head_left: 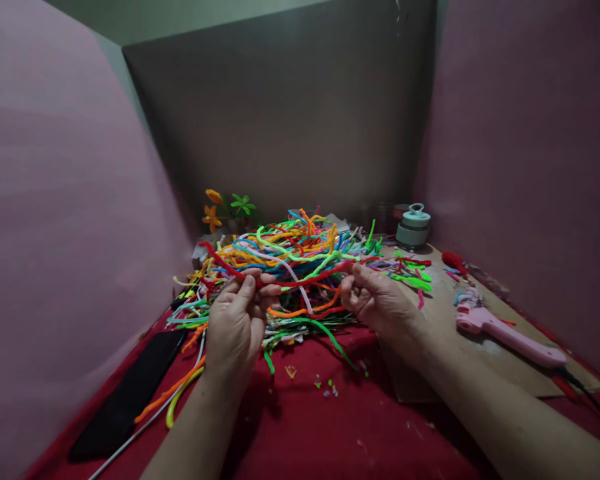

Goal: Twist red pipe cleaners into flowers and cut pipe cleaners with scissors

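A red pipe cleaner (307, 281) stretches between my two hands, in front of a big heap of mixed pipe cleaners (280, 243). Thumb and fingers of my left hand (240, 313) pinch it, and its free end sticks out up and to the left. My right hand (375, 297) pinches the other end between thumb and forefinger. The piece sags slightly in the middle. Just behind it lie a pale lilac pipe cleaner (293, 273) and a light green one (300, 257).
A pink corded tool (510, 337) lies on a board (443, 327) at right, near a mint-coloured lidded container (413, 227). Orange and green pipe-cleaner flowers (213, 217) stand at back left. A flat black object (130, 393) and a white cable (145, 427) lie at left on red cloth (320, 413).
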Demonstrator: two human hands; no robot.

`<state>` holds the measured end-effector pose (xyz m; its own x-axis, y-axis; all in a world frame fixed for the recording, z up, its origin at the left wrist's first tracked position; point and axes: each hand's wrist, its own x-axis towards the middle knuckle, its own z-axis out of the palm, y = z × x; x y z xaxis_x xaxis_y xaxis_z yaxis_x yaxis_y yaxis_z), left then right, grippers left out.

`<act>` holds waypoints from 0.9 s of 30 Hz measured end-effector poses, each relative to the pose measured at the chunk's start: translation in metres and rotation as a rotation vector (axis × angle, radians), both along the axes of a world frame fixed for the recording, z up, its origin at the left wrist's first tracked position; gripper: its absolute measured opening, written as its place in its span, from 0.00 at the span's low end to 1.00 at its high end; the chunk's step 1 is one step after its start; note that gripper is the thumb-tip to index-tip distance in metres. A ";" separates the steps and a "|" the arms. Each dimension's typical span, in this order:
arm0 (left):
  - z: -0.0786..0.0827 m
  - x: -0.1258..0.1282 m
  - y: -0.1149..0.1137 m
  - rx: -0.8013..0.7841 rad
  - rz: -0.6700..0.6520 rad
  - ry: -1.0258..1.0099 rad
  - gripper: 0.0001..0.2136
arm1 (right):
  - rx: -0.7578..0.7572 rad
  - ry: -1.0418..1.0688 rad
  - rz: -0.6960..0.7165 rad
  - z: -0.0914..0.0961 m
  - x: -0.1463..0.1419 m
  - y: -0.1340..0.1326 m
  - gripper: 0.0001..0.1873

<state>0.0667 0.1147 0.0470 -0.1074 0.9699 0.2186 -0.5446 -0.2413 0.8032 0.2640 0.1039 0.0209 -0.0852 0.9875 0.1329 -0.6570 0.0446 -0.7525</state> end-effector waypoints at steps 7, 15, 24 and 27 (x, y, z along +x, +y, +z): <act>-0.017 0.028 -0.014 0.003 -0.219 0.047 0.04 | 0.025 0.017 0.155 -0.009 -0.020 -0.007 0.18; -0.027 0.029 -0.015 -0.104 -0.399 0.304 0.08 | -0.032 0.004 0.074 -0.013 -0.016 -0.003 0.15; -0.024 0.024 -0.015 -0.129 -0.344 0.310 0.09 | 0.027 -0.351 0.048 -0.012 -0.022 -0.014 0.16; -0.022 0.026 -0.016 -0.098 -0.335 0.306 0.08 | 0.047 -0.455 0.057 -0.008 -0.023 -0.017 0.15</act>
